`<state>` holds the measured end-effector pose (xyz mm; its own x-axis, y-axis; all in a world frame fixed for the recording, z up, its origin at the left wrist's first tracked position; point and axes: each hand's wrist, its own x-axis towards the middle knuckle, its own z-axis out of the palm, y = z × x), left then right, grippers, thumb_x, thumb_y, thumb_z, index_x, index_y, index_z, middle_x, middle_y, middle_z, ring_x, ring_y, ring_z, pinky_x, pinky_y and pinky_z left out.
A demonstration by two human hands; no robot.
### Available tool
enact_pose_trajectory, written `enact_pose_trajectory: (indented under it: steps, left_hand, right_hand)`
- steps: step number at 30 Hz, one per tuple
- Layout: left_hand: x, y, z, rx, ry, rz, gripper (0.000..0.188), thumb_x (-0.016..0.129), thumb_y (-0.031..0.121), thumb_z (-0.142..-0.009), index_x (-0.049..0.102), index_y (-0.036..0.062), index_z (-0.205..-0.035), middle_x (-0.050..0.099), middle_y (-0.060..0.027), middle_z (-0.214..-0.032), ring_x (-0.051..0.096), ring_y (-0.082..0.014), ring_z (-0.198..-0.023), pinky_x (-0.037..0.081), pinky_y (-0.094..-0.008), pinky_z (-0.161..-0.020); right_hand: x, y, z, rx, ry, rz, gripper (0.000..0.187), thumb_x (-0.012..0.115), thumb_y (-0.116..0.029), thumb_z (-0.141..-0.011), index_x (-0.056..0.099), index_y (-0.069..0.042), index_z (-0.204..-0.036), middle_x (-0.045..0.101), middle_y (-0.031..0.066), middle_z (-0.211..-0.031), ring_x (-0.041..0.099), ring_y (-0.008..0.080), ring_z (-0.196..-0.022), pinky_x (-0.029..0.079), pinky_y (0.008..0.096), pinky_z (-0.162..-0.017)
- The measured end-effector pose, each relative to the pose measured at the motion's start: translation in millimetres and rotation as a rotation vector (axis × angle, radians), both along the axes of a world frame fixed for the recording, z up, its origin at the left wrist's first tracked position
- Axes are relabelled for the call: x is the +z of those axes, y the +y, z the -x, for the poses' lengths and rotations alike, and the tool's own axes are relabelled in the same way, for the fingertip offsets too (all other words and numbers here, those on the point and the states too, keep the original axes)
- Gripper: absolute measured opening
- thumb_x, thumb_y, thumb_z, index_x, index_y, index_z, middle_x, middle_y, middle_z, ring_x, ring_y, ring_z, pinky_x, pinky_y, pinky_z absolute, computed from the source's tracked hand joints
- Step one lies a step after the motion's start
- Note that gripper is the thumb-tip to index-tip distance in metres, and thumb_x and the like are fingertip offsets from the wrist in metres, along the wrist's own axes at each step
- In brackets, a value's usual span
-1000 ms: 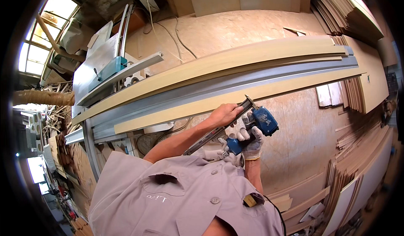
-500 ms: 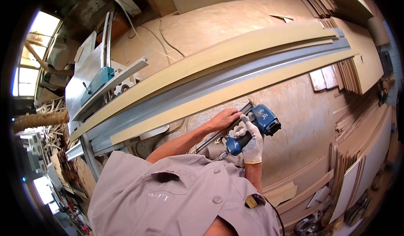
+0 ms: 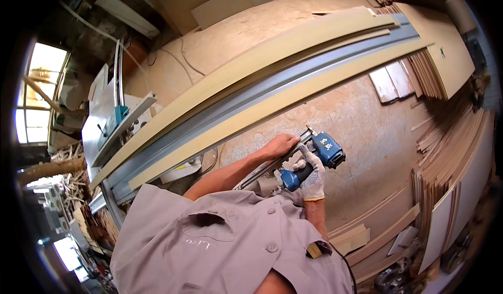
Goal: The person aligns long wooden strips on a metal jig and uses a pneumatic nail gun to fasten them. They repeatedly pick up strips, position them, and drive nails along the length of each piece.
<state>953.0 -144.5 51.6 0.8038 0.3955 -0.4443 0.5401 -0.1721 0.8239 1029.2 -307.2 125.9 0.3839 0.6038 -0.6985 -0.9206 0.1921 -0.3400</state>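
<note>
My right hand (image 3: 313,177), in a white knitted glove, is wrapped round the dark grip of a blue nail gun (image 3: 329,150). Bare and bent at the fingers, my left hand (image 3: 282,144) grips the long metal magazine of the same tool, near its nose. The gun is held in front of my waist, its magazine slanting down toward my shirt. Just beyond the hands lies a long pale-yellow board (image 3: 262,110), apart from the tool. What my left fingertips press on is hidden.
A grey metal beam (image 3: 283,87) runs behind the board, with another wide yellow board (image 3: 251,66) on its far side. A teal-fitted machine (image 3: 112,118) stands left. Stacked thin panels (image 3: 440,184) fill the right side, and cables (image 3: 183,58) lie on the floor.
The view has turned slightly, so the boards and beam sit higher and farther left in the picture. Both hands keep hold of the nail gun in nearly the same place.
</note>
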Motion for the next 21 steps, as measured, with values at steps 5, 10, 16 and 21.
enact_pose_trajectory:
  steps: [5,10,16,21]
  left_hand:
    - [12.2,-23.7,-82.4,-0.041,0.035,0.066,0.049,0.049,0.043,-0.109,0.068,-0.0019,-0.102,0.066,-0.0141,-0.081,0.061,-0.0214,-0.08,0.05,-0.0409,-0.077]
    - [-5.0,-40.1,-130.6,-0.103,-0.098,0.058,0.049,0.047,0.043,-0.111,0.065,-0.0016,-0.106,0.067,-0.0088,-0.091,0.058,-0.0199,-0.081,0.049,-0.0399,-0.076]
    - [-14.3,-58.9,-162.9,-0.02,0.093,0.46,0.054,0.042,0.045,-0.112,0.067,-0.0026,-0.121,0.071,-0.016,-0.11,0.062,-0.0219,-0.103,0.048,-0.037,-0.097]
    - [12.9,-65.9,-187.0,-0.114,-0.065,0.156,0.046,0.043,0.038,-0.111,0.064,-0.0019,-0.108,0.068,-0.021,-0.091,0.062,-0.0274,-0.084,0.048,-0.0436,-0.08]
  right_hand:
    - [-2.2,-31.3,-67.0,-0.06,-0.041,-0.049,0.038,0.058,-0.019,-0.101,0.067,0.006,-0.128,0.059,0.0025,-0.08,0.054,0.0101,-0.067,0.053,0.0277,-0.065]
    - [22.6,-49.8,-113.1,-0.133,0.002,0.006,0.031,0.062,-0.01,-0.099,0.068,0.005,-0.125,0.057,0.0031,-0.077,0.055,0.0118,-0.064,0.052,0.0308,-0.064]
    - [22.9,-47.7,-155.8,-0.139,-0.017,0.135,0.012,0.066,-0.011,-0.096,0.064,-0.003,-0.087,0.057,0.003,-0.073,0.058,0.0145,-0.06,0.052,0.032,-0.06]
    - [30.7,-56.5,-149.6,-0.157,-0.232,0.164,0.039,0.061,-0.016,-0.1,0.065,0.007,-0.132,0.055,0.0026,-0.072,0.057,0.0132,-0.067,0.052,0.0298,-0.07]
